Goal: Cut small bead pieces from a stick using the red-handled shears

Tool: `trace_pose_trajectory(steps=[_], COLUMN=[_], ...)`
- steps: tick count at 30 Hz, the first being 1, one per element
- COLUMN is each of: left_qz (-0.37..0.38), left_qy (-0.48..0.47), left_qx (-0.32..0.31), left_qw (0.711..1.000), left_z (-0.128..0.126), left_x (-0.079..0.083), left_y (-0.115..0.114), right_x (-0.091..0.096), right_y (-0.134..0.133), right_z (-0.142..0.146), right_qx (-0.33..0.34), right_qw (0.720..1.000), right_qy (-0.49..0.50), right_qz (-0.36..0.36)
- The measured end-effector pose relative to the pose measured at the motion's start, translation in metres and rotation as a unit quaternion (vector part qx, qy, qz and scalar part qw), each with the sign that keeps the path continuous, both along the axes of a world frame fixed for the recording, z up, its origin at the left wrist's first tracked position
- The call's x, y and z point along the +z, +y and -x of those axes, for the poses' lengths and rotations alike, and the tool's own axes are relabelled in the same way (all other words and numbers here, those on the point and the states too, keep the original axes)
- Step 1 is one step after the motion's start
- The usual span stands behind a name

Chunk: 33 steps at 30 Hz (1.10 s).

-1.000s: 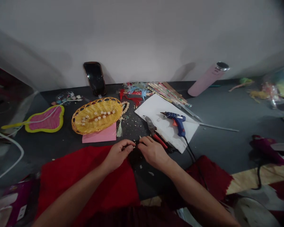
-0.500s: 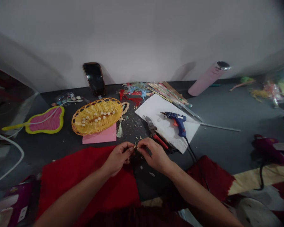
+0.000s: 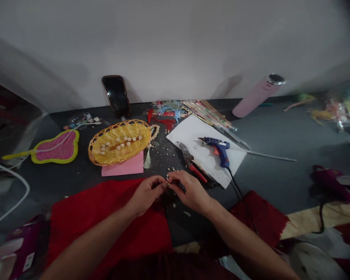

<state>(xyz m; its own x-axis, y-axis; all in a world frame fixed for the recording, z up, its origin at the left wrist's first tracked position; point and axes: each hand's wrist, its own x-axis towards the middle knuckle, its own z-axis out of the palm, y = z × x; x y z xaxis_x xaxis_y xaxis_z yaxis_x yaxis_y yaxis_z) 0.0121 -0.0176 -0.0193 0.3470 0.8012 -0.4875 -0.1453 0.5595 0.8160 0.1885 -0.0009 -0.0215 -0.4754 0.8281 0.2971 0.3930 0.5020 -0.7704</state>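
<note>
Insp. notes, head view.

Left hand (image 3: 147,194), lower centre of frame: thumb and forefinger pinched shut, grip clenched on a small pale bead (image 3: 167,182). Right hand (image 3: 189,190), just right of it: fingertips pinched on the same bead from the opposite side, grip closed. Fingertips of both hands met at the bead, centre of frame, slightly above the dark grey bench (image 3: 280,140). Could not tell which hand bore it. A thin dark item showed under the right fingers; too small to identify.

Surroundings:
- Red cloth (image 3: 105,217), lower left, under the left forearm.
- Red-handled metal cutters (image 3: 192,161), just above the right hand, partly on a white paper sheet (image 3: 189,134).
- Blue glue gun (image 3: 220,149) on same sheet, centre right.
- Yellow woven oval basket (image 3: 99,155), centre left, pale beads inside; its lower edge overlapped a pink paper sheet (image 3: 125,168).
- Loose pale crumbs/beads (image 3: 166,155) scattered on bench btwn basket and cutters.
- Black phone (image 3: 116,96) leaned on the wall, upper centre-left.
- Pink cylindrical bottle (image 3: 256,96) tilted, upper right.
</note>
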Motion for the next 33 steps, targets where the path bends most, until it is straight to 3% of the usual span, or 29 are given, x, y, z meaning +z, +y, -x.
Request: trace_pose_trajectory(steps=[5, 22, 33], left_qz=[0.032, 0.016, 0.007], left_qy=[-0.017, -0.03, -0.015], left_qx=[0.027, 0.014, 0.008], left_qw=[0.999, 0.999, 1.0], left_z=[0.001, 0.004, 0.002], left_x=[0.0, -0.006, -0.005], left_y=[0.001, 0.001, 0.001], right_x=[0.005, 0.008, 0.007], right_y=[0.003, 0.002, 0.001], right_z=[-0.003, 0.003, 0.0], right_qx=[-0.048, 0.012, -0.026], right_qw=[0.999, 0.999, 0.998], right_qy=[0.014, -0.035, -0.058], right_qz=[0.007, 0.01, 0.012])
